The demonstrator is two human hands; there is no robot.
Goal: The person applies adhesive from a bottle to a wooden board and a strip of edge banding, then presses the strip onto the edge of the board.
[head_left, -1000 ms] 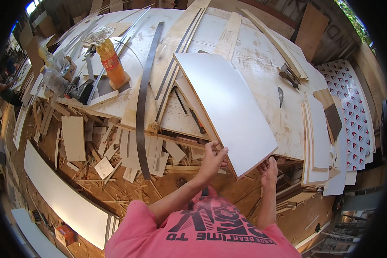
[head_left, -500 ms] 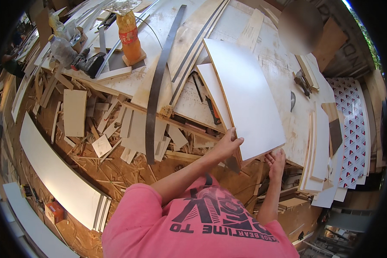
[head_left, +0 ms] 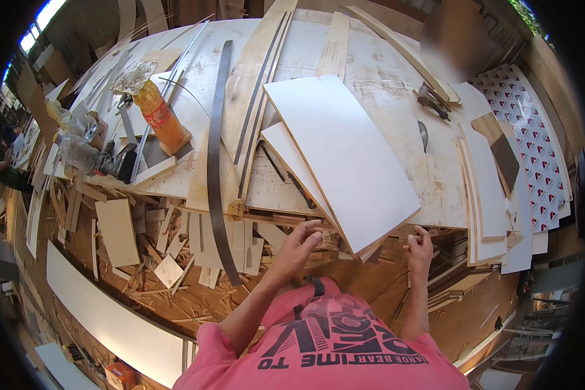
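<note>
Left hand (head_left: 297,250) has come off the panels: I see grip apart, empty, left of the lower panel (head_left: 281,140). Upper panel (head_left: 344,159) lies skewed across it, overhanging the tabletop's (head_left: 396,97) near edge. Right hand (head_left: 419,247) also off, grip loosely curled, empty, near the right corner. Reads as released.

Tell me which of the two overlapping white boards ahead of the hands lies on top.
The right-hand board, its whole white face showing; the left-hand board is mostly hidden beneath it, only a strip peeking out.
</note>
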